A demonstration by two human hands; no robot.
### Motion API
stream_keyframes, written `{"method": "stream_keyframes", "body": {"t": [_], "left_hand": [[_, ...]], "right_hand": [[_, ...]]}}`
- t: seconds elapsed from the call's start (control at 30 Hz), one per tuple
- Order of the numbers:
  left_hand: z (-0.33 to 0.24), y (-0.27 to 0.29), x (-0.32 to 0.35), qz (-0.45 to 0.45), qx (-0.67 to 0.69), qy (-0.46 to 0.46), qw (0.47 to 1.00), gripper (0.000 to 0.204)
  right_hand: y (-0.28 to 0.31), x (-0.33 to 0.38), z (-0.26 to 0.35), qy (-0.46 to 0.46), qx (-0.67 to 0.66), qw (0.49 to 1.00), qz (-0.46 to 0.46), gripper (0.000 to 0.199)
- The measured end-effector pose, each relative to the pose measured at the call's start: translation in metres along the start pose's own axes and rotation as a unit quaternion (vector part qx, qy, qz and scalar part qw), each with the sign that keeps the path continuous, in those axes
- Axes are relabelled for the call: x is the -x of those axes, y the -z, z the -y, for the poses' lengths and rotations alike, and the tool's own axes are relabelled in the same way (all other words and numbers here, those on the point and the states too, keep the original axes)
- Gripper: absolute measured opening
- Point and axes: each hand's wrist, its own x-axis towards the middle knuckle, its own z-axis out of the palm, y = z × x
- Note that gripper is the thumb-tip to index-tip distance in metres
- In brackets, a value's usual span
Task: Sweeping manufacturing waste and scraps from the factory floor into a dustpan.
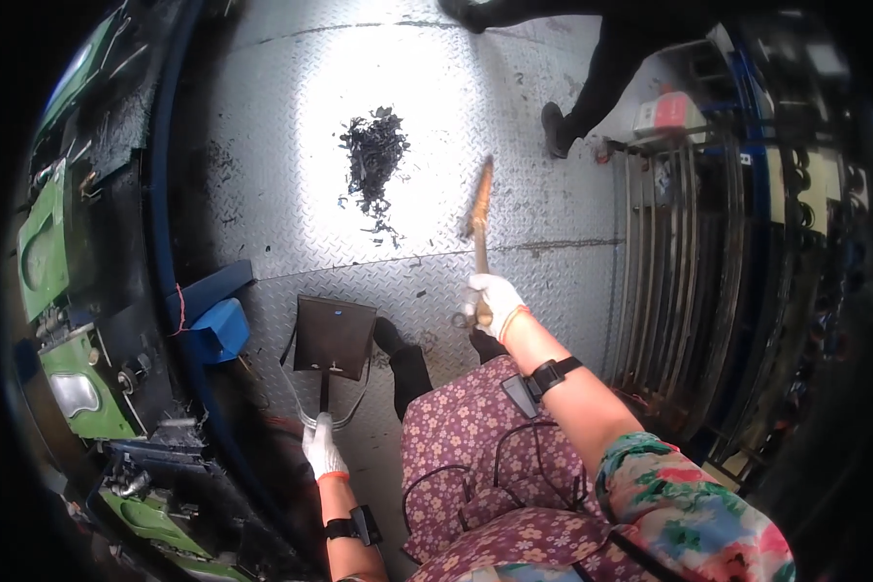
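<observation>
My left hand (323, 448), in a white glove with an orange cuff, is closed on the handle of a dark dustpan (334, 335) at the lower left. Wire bails run from the pan's sides to the grip. My right hand (496, 304), gloved alike, is wrapped round a hand broom (481, 209) with a narrow tan and brown head pointing away from me. A heap of black scraps (373, 155) lies on the metal floor beyond the dustpan, left of the broom and apart from both. Looser bits trail from it toward me.
Green and black machines (44, 242) line the left side, with a blue bin (220, 330) by their base. A metal rack (664, 262) stands to the right. Another person's leg and dark shoe (556, 130) are at the far right. Tread-plate flooring (563, 194) spans the middle.
</observation>
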Motion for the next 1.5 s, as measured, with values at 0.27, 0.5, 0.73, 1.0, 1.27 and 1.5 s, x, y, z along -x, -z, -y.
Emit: {"method": "stream_keyframes", "body": {"t": [0.27, 0.5, 0.73, 1.0, 1.27, 1.5], "left_hand": [[-0.005, -0.063, -0.023, -0.072, -0.02, 0.007, 0.997, 0.051], [-0.019, -0.12, -0.022, -0.153, 0.027, 0.069, 0.985, 0.052], [-0.08, -0.239, -0.014, -0.173, 0.01, 0.056, 0.983, 0.029], [-0.104, -0.273, -0.023, -0.167, 0.053, 0.034, 0.984, 0.028], [-0.114, -0.283, -0.015, -0.183, 0.077, 0.014, 0.98, 0.04], [-0.099, -0.273, -0.007, -0.163, 0.098, 0.042, 0.981, 0.044]], "right_hand": [[-0.064, -0.072, 0.09, -0.006, -0.029, 0.997, 0.075, 0.016], [-0.014, -0.055, 0.25, 0.107, 0.061, 0.99, 0.07, 0.047], [0.201, -0.202, 0.44, 0.107, 0.084, 0.973, -0.189, 0.026], [0.102, -0.119, 0.421, -0.008, 0.212, 0.969, -0.124, 0.099], [0.134, -0.133, 0.557, 0.102, 0.322, 0.925, -0.177, 0.092], [0.047, -0.273, 0.545, 0.069, 0.338, 0.926, -0.152, 0.013]]}}
